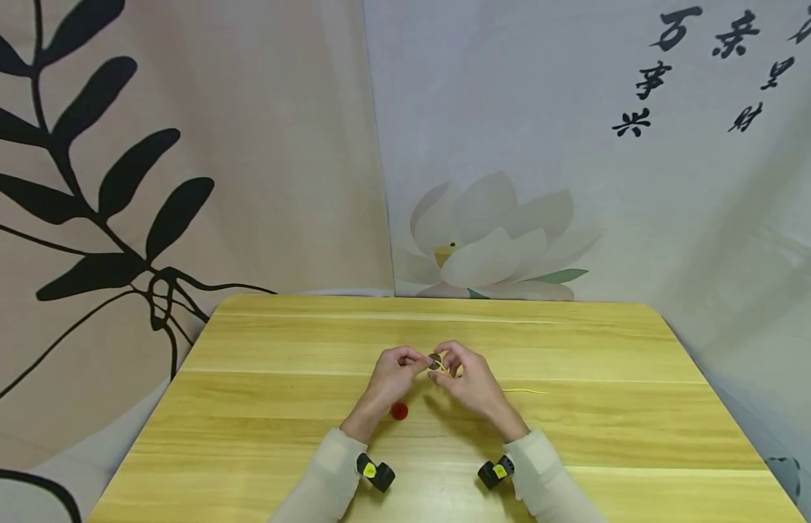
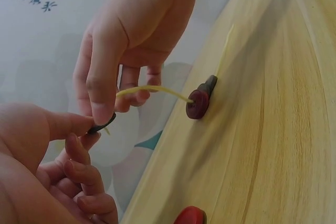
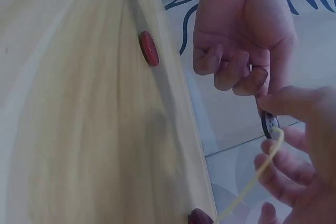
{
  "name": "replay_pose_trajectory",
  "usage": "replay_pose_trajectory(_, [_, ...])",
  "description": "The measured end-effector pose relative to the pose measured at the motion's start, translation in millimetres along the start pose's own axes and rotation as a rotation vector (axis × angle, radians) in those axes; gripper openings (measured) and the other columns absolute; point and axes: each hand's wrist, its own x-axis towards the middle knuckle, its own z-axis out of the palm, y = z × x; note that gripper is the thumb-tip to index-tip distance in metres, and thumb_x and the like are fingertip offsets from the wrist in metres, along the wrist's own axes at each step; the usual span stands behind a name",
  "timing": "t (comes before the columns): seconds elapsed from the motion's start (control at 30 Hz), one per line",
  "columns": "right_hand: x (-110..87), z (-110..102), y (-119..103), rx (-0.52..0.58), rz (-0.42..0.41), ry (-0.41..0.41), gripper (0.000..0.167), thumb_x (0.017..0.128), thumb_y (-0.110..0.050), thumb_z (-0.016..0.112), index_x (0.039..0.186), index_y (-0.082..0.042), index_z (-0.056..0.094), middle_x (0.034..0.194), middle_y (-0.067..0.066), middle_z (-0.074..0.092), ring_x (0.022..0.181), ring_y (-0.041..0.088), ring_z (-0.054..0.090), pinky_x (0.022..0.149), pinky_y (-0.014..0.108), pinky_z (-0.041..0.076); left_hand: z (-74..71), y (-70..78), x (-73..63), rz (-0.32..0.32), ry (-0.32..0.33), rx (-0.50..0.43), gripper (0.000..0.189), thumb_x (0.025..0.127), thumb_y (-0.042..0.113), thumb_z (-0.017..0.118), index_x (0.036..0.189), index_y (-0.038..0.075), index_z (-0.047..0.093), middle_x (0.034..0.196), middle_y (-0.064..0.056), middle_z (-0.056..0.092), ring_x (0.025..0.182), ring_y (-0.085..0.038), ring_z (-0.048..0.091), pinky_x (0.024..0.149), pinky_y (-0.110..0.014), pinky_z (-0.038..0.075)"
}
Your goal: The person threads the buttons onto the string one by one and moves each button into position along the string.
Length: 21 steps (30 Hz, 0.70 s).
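Observation:
In the head view my left hand (image 1: 393,376) and right hand (image 1: 472,379) meet over the table. Thumb and fingertip of the left hand pinch the edge of a dark round button (image 3: 270,123) with several holes. The right hand's fingertips hold the same button. A yellow cord (image 2: 152,87) runs through it, and a short end pokes out in the left wrist view. That cord leads down to a dark red button (image 2: 197,104) on the tabletop, against which lies a dark grey piece (image 2: 210,84), partly hidden. A bright red button (image 1: 399,411) lies by my left wrist.
The wooden table (image 1: 248,450) has its far edge near a printed curtain (image 1: 300,145). The loose tail of the yellow cord (image 1: 526,391) lies to the right of my right hand. Black wrist cameras sit on both sleeves.

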Motion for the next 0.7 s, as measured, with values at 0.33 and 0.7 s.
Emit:
replay_pose_trajectory(0.33, [2.4,5.6,-0.3,-0.035,-0.031,0.048,0.034,0.08,-0.006,0.081,0.11,-0.009,0.064,0.081,-0.003,0.059,0.071,0.012,0.053,0.064,0.025,0.044,-0.1,1.0,1.6,-0.004,0.001,0.0,0.014,0.093,0.019,0.069,0.089,0.006,0.07,0.075,0.001,0.054,0.066,-0.014,0.045,0.056,-0.023,0.034])
replay_pose_trajectory(0.7, [4.3,7.7,2.3,-0.072,-0.132,0.092,0.03,0.078,-0.001,0.081,0.104,-0.008,0.066,0.075,-0.005,0.06,0.067,0.011,0.054,0.06,0.024,0.045,0.0,2.6,0.8,-0.002,0.007,-0.01,0.013,0.092,0.018,0.069,0.088,0.005,0.07,0.076,0.001,0.055,0.069,-0.014,0.046,0.059,-0.024,0.035])
